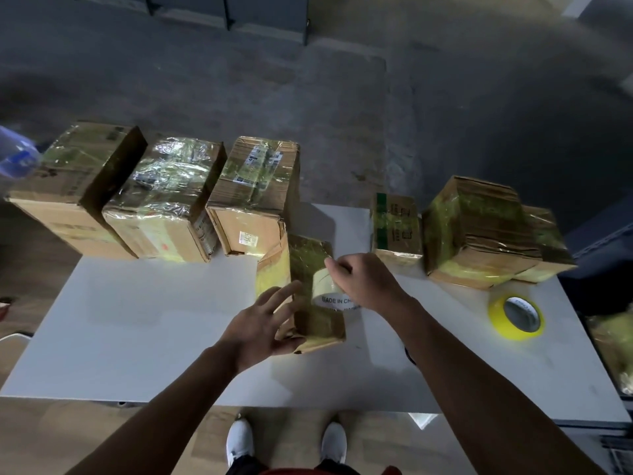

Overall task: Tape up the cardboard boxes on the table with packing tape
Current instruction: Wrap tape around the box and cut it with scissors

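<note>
Cardboard boxes (pixel 164 200) stand along the far side of a white table (pixel 137 320) in the head view. Three big ones are in a row at the left, all shiny with tape on top, and three smaller ones are close together at the right. One small box (pixel 305 255) lies apart from them, in the middle of the table and nearer to the person, with its long side pointing away; its top is covered with glossy tape and its near end looks crumpled. The right hand (pixel 368 281) reaches over this box from the right and grasps a pale tape roll (pixel 323 286), the fingers curled around its rim. This roll is held on edge at the right edge of the box top, about halfway along its length, and its printed core faces the person. The left hand (pixel 260 323) is at the near left corner of the same box with the fingers spread and straight, holding nothing; whether it touches the cardboard I cannot tell. A yellow tape roll (pixel 517 317) lies flat on the table well to the right, near the right group of boxes. Below the table edge two white shoes (pixel 239 440) stand on a wooden floor.
</note>
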`<state>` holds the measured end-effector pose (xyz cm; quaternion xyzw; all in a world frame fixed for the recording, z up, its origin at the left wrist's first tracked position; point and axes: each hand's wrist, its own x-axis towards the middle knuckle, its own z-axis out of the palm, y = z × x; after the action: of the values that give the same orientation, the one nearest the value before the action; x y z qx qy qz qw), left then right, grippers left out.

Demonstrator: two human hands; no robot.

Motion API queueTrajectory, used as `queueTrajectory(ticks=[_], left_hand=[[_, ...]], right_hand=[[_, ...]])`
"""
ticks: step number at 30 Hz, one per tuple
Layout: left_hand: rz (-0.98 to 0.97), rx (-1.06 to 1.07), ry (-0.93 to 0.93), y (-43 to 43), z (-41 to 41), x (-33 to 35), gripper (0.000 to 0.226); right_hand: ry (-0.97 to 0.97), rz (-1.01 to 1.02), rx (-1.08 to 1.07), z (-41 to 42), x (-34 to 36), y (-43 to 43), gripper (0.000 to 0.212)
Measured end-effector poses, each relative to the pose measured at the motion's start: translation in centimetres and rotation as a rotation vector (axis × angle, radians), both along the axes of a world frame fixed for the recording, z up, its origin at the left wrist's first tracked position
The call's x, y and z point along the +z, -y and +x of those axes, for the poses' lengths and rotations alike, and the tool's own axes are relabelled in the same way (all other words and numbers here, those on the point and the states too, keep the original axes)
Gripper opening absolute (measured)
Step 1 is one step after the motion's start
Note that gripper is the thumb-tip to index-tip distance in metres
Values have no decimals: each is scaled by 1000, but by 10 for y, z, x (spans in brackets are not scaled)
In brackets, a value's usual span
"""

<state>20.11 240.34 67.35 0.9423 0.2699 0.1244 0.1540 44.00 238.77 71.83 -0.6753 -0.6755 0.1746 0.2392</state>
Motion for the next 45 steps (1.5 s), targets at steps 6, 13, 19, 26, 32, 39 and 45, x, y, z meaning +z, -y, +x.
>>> queueTrajectory(ticks=[6, 13, 19, 26, 32, 39, 45], left_hand=[[17, 33, 1, 1, -19, -7, 61], [177, 66, -160, -2, -17, 5, 90], [73, 129, -282, 15, 15, -7, 121], [107, 142, -276, 12, 1, -8, 117], [127, 106, -340, 11, 0, -13, 110], [123, 120, -536, 14, 25, -1, 107], [105, 82, -618, 9, 37, 10, 106]], right_hand=[[215, -54, -49, 0, -2, 7, 52], [326, -130, -59, -36, 10, -5, 51], [236, -149, -39, -41, 13, -9, 47], [-283, -202, -18, -10, 1, 9, 43], [29, -105, -16, 15, -26, 25, 46], [172, -330, -104, 0, -64, 22, 50], [146, -364, -121, 6, -72, 25, 48]])
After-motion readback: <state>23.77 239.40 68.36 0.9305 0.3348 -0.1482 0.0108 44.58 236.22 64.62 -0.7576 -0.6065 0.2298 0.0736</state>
